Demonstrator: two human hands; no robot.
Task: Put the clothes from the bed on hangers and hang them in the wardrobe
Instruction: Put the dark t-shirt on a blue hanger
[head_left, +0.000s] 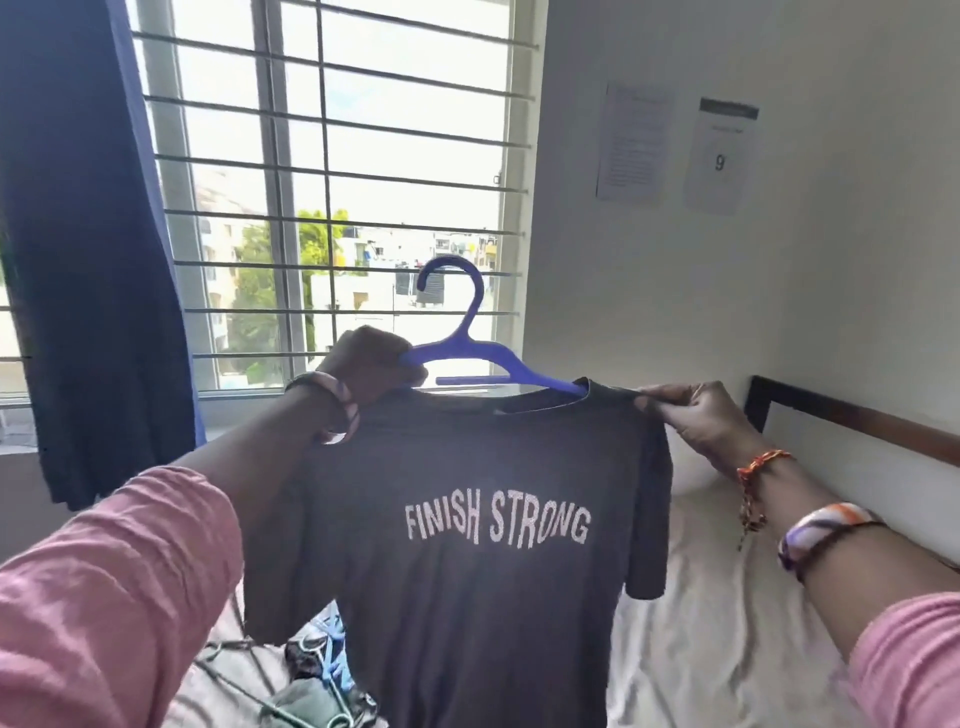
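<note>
Blue hanger (470, 353) in left hand's (371, 366) grip, right hand (691, 415) pinching T-shirt (467, 545) before barred window (332, 182).

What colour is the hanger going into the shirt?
Blue. The hanger shows best in the head view, against the bright window.

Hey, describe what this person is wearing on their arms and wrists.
Both arms have pink sleeves pushed up the forearms. The left wrist wears a striped bangle. The right wrist wears an orange braided thread and a bangle swirled in white, orange and purple.
</note>
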